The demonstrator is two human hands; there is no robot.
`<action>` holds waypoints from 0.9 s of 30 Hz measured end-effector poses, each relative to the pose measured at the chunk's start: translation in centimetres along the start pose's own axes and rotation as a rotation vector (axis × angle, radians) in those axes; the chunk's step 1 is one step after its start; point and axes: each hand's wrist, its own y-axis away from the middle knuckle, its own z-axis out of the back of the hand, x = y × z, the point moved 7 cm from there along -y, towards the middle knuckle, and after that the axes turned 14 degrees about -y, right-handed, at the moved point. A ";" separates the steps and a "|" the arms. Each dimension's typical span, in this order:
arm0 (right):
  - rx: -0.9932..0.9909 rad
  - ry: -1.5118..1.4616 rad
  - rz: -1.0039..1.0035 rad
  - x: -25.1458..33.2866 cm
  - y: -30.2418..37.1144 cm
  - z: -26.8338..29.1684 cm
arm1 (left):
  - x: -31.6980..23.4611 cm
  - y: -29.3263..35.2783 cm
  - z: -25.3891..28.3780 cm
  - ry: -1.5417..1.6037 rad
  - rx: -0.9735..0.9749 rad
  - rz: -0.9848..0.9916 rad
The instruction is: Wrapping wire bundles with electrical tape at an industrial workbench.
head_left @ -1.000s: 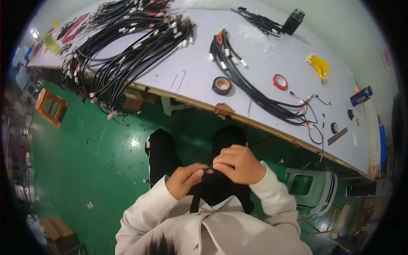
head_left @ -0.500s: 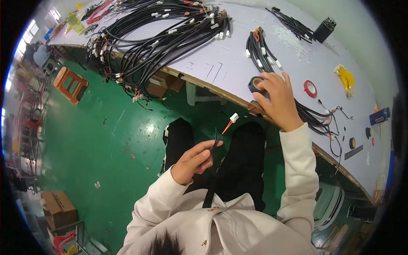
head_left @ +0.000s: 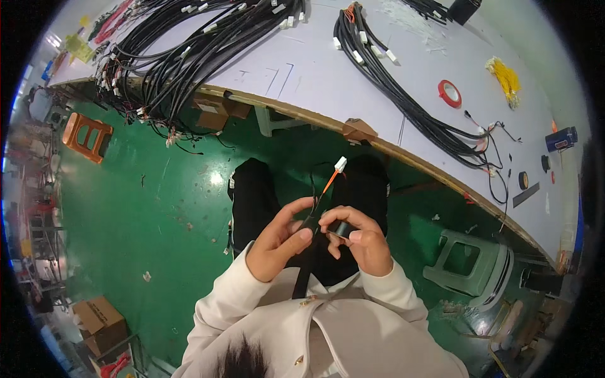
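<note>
Over my lap, my left hand (head_left: pixel 282 240) pinches a black cable whose orange and black wires end in a white connector (head_left: pixel 340 165) pointing up and away from me. Close beside it, my right hand (head_left: pixel 360 238) holds a roll of black tape (head_left: pixel 341 229), partly covered by the fingers. The two hands nearly meet, with the cable between them. Whether the tape touches the cable I cannot make out. Both hands are in front of the table's near edge.
A long bundle of black cables (head_left: pixel 403 101) lies across the white table (head_left: pixel 302 94), and a larger coil (head_left: pixel 189 57) hangs over its edge at left. Red tape (head_left: pixel 450 93) and yellow wires (head_left: pixel 503 80) lie right. A green stool (head_left: pixel 469 261) stands below the table.
My right hand has brought the black tape roll from the table edge back to my left hand over my lap. The view has shifted, so the table sits higher.
</note>
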 end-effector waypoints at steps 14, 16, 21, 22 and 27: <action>-0.071 0.316 0.257 0.4 1.3 -0.2 | 0.1 1.5 -1.6 -0.246 -0.007 -0.022; -0.101 0.334 0.271 0.4 1.2 -0.5 | -0.1 1.5 -1.7 -0.250 -0.031 -0.040; -0.221 0.287 0.138 -0.7 1.4 1.0 | -0.2 1.8 -1.7 -0.166 0.067 -0.042; -0.222 0.117 0.027 -1.7 1.4 1.6 | -0.5 1.9 -2.0 -0.153 0.065 -0.027; -0.096 -0.209 -0.216 -3.3 1.0 0.1 | 0.1 1.6 -2.7 -0.210 0.113 -0.079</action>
